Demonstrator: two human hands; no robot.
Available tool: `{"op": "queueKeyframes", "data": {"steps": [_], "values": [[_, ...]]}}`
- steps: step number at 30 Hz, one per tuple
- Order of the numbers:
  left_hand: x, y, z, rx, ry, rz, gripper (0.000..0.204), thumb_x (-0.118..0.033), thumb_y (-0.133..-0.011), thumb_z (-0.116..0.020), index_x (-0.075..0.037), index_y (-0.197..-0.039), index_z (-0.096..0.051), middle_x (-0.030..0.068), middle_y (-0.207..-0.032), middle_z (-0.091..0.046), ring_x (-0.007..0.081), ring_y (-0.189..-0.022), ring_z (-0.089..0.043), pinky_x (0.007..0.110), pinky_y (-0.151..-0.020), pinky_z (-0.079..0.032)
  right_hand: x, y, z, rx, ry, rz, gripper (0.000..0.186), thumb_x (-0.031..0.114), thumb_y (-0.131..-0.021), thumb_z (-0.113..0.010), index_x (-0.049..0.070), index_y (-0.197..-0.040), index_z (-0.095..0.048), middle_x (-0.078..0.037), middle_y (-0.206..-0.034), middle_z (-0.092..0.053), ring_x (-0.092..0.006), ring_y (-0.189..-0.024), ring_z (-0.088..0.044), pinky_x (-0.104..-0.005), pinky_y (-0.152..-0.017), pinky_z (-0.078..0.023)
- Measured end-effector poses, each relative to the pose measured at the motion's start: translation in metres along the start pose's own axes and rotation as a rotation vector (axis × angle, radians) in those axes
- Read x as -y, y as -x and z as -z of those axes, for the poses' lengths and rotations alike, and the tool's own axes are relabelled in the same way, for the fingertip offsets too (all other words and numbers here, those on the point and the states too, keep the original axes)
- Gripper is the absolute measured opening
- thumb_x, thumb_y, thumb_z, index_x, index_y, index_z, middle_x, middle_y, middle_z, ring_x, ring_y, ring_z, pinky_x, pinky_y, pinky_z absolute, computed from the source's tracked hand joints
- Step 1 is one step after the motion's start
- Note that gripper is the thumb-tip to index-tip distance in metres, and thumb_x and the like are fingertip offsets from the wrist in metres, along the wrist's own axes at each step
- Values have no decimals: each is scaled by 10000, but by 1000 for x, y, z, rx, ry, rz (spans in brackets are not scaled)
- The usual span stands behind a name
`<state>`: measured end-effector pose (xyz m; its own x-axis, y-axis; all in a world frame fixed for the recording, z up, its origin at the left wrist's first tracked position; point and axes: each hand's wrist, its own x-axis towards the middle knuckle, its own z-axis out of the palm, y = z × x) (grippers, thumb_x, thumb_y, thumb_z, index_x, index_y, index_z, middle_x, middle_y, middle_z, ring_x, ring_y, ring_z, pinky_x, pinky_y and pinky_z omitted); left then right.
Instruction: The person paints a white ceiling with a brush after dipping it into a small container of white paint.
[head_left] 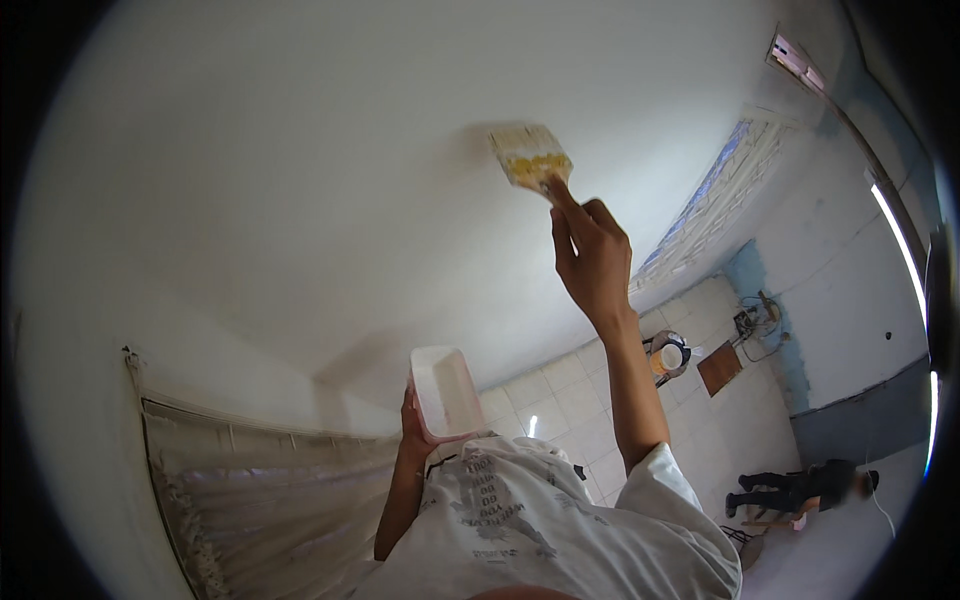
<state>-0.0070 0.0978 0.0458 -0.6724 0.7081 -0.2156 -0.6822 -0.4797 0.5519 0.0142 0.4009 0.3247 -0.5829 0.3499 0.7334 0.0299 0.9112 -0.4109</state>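
Holding a paintbrush [531, 157] at one o'clock, the right hand [592, 258] pinches its handle with fingers pressed together, bristles touching the white ceiling [330, 170]; at six o'clock the left hand [411, 425] grips a white tub [446, 392], fingers mostly hidden behind it

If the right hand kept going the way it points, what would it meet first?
The right hand points up along the brush, whose bristles look already at the white ceiling. So likely the ceiling, though depth is hard to judge here.
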Motion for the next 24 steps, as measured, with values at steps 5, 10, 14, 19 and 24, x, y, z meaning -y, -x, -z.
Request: {"op": "queueKeyframes", "data": {"steps": [5, 10, 14, 19, 24], "values": [[-1, 11, 22, 23, 173, 91, 744, -661, -1090, -362, -148, -1627, -402, 129, -1513, -579, 357, -1357, -608, 623, -1113, -518, 15, -10, -25, -36, 72, 18, 377, 141, -1003, -687, 183, -1375, -722, -92, -829, -646, -274, -627, -673, -415, -561, -557], [-6, 21, 32, -3, 230, 83, 742, -660, -1087, -374, -152, -1626, -407, 121, -1527, -572, 365, -1360, -605, 644, -1111, -506, -23, 76, -94, 255, 162, -92, 410, 104, -945, -696, 167, -1349, -733, -144, -800, -661, -336, -693, -691, -465, -635, -576], [0, 22, 43, 1, 342, 131, 730, -647, -1089, -385, -154, -1626, -409, 122, -1534, -569, 370, -1358, -605, 658, -1106, -500, -62, 127, -107, 491, 190, -170, 384, 134, -937, -707, 153, -1318, -748, -170, -769, -658, -370, -693, -692, -483, -640, -574], [-3, 24, 28, 60, 291, 178, 728, -644, -1098, -358, -139, -1620, -409, 126, -1520, -575, 359, -1347, -615, 620, -1090, -530, -10, 34, -30, 86, 171, 34, 348, 102, -968, -701, 163, -1305, -766, -159, -733, -642, -327, -601, -649, -464, -597, -544], [-3, 28, 24, 93, 208, 172, 743, -651, -1102, -329, -121, -1618, -403, 130, -1505, -583, 340, -1332, -629, 575, -1072, -561, 27, -48, 9, -69, 121, -14, 395, 147, -972, -686, 226, -1356, -730, -126, -780, -648, -329, -699, -687, -469, -644, -567]]}}
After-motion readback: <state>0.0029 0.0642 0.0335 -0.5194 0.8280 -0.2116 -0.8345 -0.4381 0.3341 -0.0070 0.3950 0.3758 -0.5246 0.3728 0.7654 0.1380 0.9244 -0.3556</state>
